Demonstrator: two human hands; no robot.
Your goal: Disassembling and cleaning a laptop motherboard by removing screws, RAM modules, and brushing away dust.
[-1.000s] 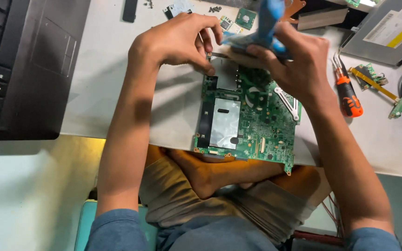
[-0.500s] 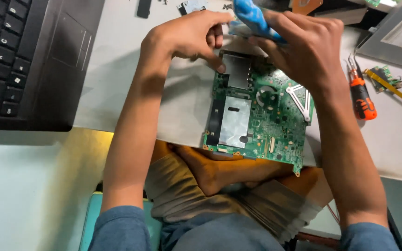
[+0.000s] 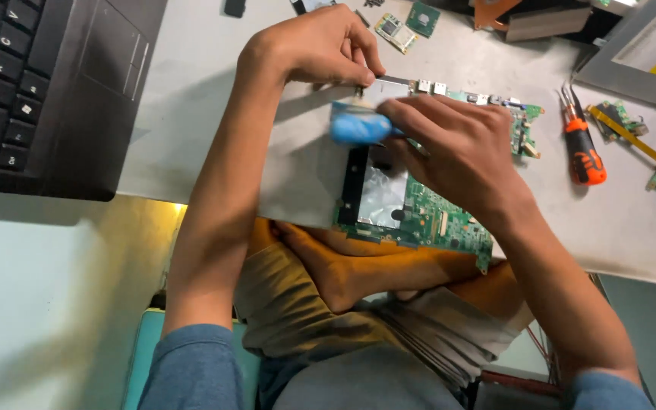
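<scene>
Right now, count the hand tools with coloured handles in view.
2. A blue-handled screwdriver is in the right hand, over the green circuit board. An orange-and-black-handled tool lies on the table to the right. Others may be hidden beyond the picture's edge.

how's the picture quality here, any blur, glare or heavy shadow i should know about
Head view: the blue tool handle in the right hand is smeared by motion blur; the left hand and green circuit board read fairly sharp. A soft arm shadow falls across the white table; the laptop at the left is dark, with little key detail. Mild glare on the board's silver shield.
</scene>
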